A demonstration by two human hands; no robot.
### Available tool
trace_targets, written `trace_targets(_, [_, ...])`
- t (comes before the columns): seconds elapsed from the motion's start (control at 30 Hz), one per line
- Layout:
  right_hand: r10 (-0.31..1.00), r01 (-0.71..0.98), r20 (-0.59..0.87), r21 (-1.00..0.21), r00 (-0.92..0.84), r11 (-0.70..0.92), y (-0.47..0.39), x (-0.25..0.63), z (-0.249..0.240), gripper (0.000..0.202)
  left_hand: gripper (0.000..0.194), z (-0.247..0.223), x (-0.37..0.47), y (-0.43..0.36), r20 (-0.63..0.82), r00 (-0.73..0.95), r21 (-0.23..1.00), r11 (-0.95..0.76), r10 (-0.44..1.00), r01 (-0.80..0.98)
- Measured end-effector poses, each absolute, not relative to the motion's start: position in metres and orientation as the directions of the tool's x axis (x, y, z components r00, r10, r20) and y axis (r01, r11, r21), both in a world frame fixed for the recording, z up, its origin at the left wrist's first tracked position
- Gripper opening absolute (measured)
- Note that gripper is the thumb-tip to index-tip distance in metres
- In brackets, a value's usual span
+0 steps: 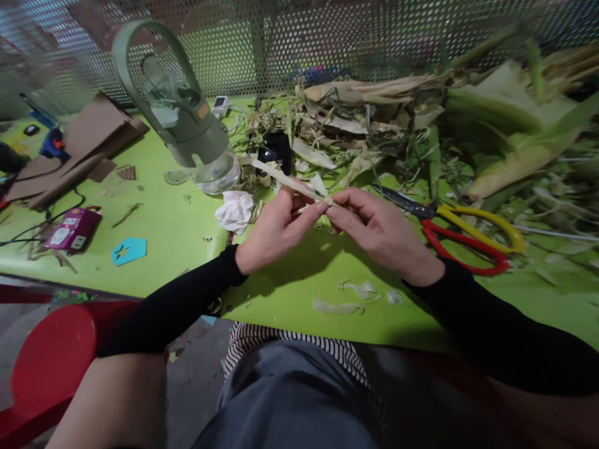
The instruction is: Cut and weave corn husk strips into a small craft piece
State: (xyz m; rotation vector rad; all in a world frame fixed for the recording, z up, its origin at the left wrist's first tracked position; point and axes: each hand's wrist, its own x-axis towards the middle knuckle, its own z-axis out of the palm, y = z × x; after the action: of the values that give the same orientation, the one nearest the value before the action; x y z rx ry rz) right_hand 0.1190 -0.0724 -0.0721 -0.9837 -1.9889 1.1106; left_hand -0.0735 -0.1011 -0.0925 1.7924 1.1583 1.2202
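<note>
My left hand and my right hand meet over the green table, thumbs nearly touching. Between their fingertips is a pale corn husk strip, pinched by both. One end of it sticks out up and to the left past my left hand, and a short piece stands up between the hands. The parts inside my fingers are hidden. Right of my right hand lies a pair of scissors with one yellow and one red handle. A crumpled white tissue sits just left of my left hand.
Behind my hands spreads a heap of dry husks, with larger green husks at the right. A water bottle stands at the back left. Farther left are a purple box, a blue paper tag and cardboard. Husk scraps lie near the table's front edge.
</note>
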Motion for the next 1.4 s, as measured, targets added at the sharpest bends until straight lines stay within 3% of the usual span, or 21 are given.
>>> trace_targets(0.17, [0.847, 0.296, 0.169, -0.888, -0.504, 0.353, -0.07, 0.12, -0.074, 0.033, 0.026, -0.092, -0.075, -0.099, 0.402, 0.264, 0.771, -0.479, 0.877, 0.42])
trace_targets(0.3, [0.847, 0.277, 0.194, -0.889, -0.495, 0.366, -0.072, 0.118, -0.077, 0.033, 0.026, -0.098, -0.077, -0.096, 0.372, 0.249, 0.774, -0.447, 0.894, 0.448])
trace_targets(0.53, [0.827, 0.429, 0.333, -0.732, -0.453, 0.53, -0.073, 0.117, -0.081, 0.038, 0.029, -0.093, -0.076, -0.099, 0.258, 0.24, 0.708, -0.352, 0.936, 0.612])
trace_targets(0.83, [0.816, 0.475, 0.365, -0.676, -0.449, 0.563, -0.075, 0.116, -0.077, 0.03, 0.028, -0.09, -0.073, -0.103, 0.261, 0.352, 0.586, -0.437, 0.899, 0.682])
trace_targets(1.07, [0.853, 0.439, 0.315, -0.752, -0.416, 0.492, -0.068, 0.118, -0.08, 0.036, 0.022, -0.083, -0.071, -0.105, 0.196, 0.338, 0.64, -0.381, 0.921, 0.667])
trace_targets(1.23, [0.88, 0.472, 0.292, -0.756, -0.375, 0.453, -0.07, 0.117, -0.082, 0.045, 0.02, -0.082, -0.069, -0.108, 0.215, 0.308, 0.683, -0.368, 0.927, 0.631])
trace_targets(1.4, [0.862, 0.466, 0.318, -0.739, -0.396, 0.487, -0.072, 0.116, -0.079, 0.043, 0.018, -0.077, -0.068, -0.113, 0.233, 0.363, 0.712, -0.412, 0.902, 0.568])
